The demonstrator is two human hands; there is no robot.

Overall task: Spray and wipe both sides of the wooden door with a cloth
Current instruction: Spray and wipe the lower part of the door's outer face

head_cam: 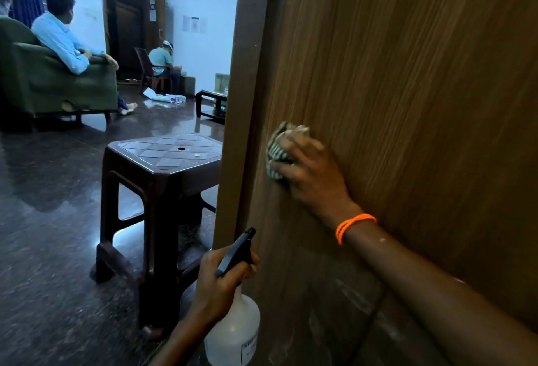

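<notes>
The wooden door (407, 80) fills the right half of the view, with its frame edge running down the middle. My right hand (308, 173) presses a bunched striped cloth (279, 147) against the door face near its hinge side; an orange band circles that wrist. Low at the centre, my left hand (221, 281) grips the neck of a translucent white spray bottle (235, 333) with a black trigger head that points up toward the door.
A dark brown plastic stool (163, 179) stands on the glossy dark floor just left of the door frame. Farther back a person sits in a green armchair (55, 86), another person sits on a chair by a dark door, and a low table (211, 103) stands near the wall.
</notes>
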